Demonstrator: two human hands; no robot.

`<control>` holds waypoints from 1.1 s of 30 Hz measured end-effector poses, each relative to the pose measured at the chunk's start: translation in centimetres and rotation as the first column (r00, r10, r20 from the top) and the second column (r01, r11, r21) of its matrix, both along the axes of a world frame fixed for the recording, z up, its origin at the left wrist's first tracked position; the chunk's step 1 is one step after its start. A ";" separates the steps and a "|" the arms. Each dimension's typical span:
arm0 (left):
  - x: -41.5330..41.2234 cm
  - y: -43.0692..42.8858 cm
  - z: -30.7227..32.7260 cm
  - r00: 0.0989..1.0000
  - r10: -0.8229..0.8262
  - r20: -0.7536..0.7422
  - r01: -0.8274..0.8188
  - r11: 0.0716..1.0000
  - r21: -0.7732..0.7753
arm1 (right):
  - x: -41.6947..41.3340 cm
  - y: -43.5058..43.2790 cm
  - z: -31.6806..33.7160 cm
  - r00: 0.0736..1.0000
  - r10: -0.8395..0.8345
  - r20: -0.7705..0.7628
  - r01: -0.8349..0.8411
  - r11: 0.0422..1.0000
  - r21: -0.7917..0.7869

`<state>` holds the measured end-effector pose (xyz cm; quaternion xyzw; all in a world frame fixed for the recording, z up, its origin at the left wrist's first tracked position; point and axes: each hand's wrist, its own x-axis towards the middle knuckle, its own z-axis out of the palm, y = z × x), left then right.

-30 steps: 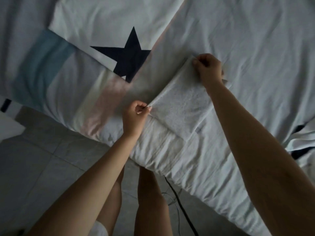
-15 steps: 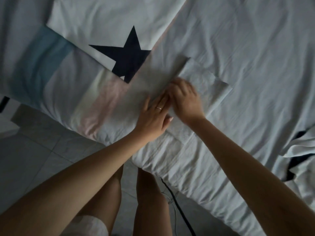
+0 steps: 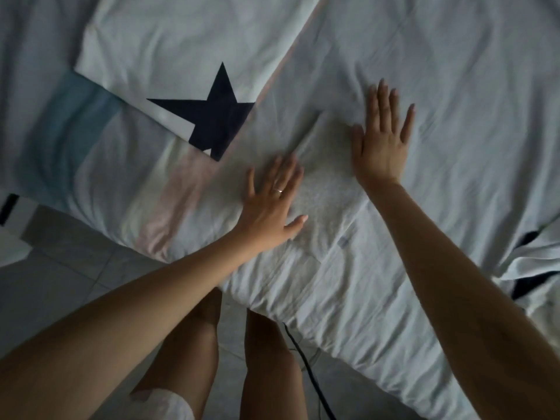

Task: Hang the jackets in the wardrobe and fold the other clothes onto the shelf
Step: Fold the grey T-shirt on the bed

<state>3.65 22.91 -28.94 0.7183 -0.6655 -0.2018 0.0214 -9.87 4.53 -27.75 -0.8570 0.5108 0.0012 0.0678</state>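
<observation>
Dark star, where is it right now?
In the head view, the dark star sits upper left on the bedding, up-left of the left hand.

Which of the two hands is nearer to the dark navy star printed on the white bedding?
Left. The left hand lies flat just below and right of the dark navy star; the right hand lies flat farther right, on the folded pale grey cloth.

Matt, seemingly nubbly cloth garment (image 3: 325, 189)
</observation>
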 end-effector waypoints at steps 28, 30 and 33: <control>3.1 0.2 0.6 0.948 0.056 -0.314 -0.042 0.998 0.052 | -4.6 21.0 -0.2 0.886 -0.455 0.092 0.389 0.836 0.386; 2.3 -0.1 1.9 0.857 0.253 -0.449 -0.204 0.967 0.156 | -4.2 20.5 1.2 0.679 -0.686 0.260 0.491 0.688 0.534; 2.1 -0.9 2.3 0.760 0.504 -0.411 -0.358 0.852 0.382 | -3.5 18.7 2.3 0.248 -0.941 0.231 0.488 0.327 0.809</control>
